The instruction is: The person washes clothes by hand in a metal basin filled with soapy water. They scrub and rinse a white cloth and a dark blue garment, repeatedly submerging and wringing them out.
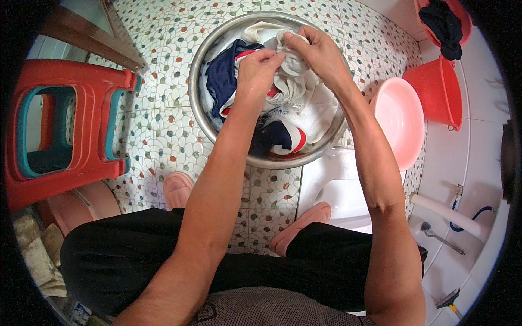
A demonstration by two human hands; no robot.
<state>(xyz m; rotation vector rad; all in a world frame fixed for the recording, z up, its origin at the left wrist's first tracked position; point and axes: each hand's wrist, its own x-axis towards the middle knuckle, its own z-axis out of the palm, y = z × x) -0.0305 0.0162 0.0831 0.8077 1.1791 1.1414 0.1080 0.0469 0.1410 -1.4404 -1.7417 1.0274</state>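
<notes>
A round metal basin (195, 104) stands on the floor before me, holding soapy water and wet clothes. Between my hands is a bunched white garment (294, 64), lifted over the suds. My left hand (257, 71) pinches its left edge between thumb and fingers. On the upper right, my right hand (320, 51) grips the same cloth, thumb on top. Left of it lies a navy garment (222, 75) with red and white trim. Another navy, white and red piece (287, 138) is partly under the foam at the near side. White cloth (259, 30) shows at the far rim.
Red and teal plastic stools (87, 134) stand at the left. To the right are a pink basin (399, 122), a red bucket (438, 93) and a red container with dark cloth (442, 26). A white squat toilet (342, 191) lies below the metal basin, beside my pink slipper (301, 228).
</notes>
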